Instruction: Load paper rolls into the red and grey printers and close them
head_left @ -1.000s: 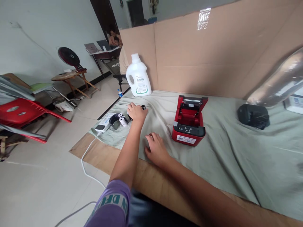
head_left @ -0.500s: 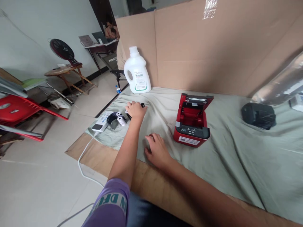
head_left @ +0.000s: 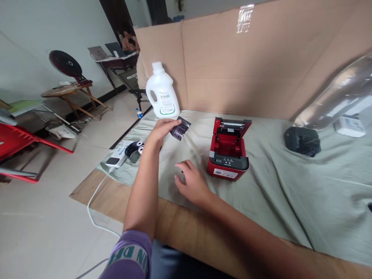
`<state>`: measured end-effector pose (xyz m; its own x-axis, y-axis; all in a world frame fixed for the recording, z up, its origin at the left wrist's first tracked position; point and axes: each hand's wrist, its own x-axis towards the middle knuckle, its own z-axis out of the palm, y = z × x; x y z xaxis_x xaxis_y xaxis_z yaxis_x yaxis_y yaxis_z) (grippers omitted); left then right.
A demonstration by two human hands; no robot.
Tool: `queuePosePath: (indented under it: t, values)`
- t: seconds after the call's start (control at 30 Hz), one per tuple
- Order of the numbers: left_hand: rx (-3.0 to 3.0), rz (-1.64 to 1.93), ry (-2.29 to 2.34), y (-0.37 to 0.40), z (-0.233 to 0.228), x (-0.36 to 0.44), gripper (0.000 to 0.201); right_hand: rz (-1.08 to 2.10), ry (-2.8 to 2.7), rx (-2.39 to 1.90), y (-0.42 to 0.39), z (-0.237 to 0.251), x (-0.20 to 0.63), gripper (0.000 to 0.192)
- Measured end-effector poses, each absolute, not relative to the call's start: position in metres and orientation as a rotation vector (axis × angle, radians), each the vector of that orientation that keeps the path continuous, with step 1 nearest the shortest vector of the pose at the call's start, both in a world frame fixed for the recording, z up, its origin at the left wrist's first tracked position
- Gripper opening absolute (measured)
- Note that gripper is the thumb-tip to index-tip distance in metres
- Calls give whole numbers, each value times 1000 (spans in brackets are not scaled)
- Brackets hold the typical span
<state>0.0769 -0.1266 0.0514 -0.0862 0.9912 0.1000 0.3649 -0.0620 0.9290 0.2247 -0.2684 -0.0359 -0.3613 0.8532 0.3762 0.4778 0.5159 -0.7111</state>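
Cardboard screen (head_left: 247,62): stands upright along the far edge of the table, a strip of clear tape near its top.
Cloth (head_left: 290,193): grey-green, wrinkled, covers most of the table; bare wooden table edge (head_left: 203,236) shows along the near side.
Clear plastic roll (head_left: 334,97): lies tilted at far right, above a black device (head_left: 302,141) that rests on the cloth.
White jug (head_left: 161,91): upright at the back left corner, touching the cardboard (label facing the room).
Red printer (head_left: 229,149): sits mid-cloth, lid tipped open, red paper bay exposed, black button strip at the front.
Power strip (head_left: 116,157): white, at the left end of the cloth, its cable hanging to the floor; beside it a black holder with small white paper rolls (head_left: 136,147).
Left hand (head_left: 162,128): raised above the cloth, fingers pinched on the dark wrapped roll.
Dark wrapped roll (head_left: 179,128): small, glossy packet, held in the air between jug and printer, left of the printer's lid.
Right hand (head_left: 192,184): palm down, fingers loosely spread, holding nothing, resting on the cloth just left of the printer's front.
Background: another person sits at a desk with laptops, well apart.
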Motion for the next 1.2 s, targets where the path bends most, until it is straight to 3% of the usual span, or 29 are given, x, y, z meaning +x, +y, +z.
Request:
queuePosePath:
  t: [0.2, 0.3, 0.5, 0.77, 0.93, 1.2]
  values:
    - [1432, 1082, 1124, -150, 76, 107, 40, 438, -1588, -1033, -246, 60, 288, 15]
    - [1347, 997, 977, -158, 78, 127, 43, 427, -1508, -1170, -230, 79, 332, 13]
    - [1202, 885, 841, -170, 68, 167, 36, 830, -1712, -1121, -215, 74, 375, 41]
    - [1060, 931, 870, -173, 59, 186, 29, 736, -1788, -1206, -219, 76, 377, 38]
    - [984, 992, 852, -179, 72, 183, 24, 768, -1745, -1246, -215, 73, 378, 19]
    - [1067, 1005, 773, -182, 81, 172, 35, 842, -1788, -1289, -214, 70, 380, 12]
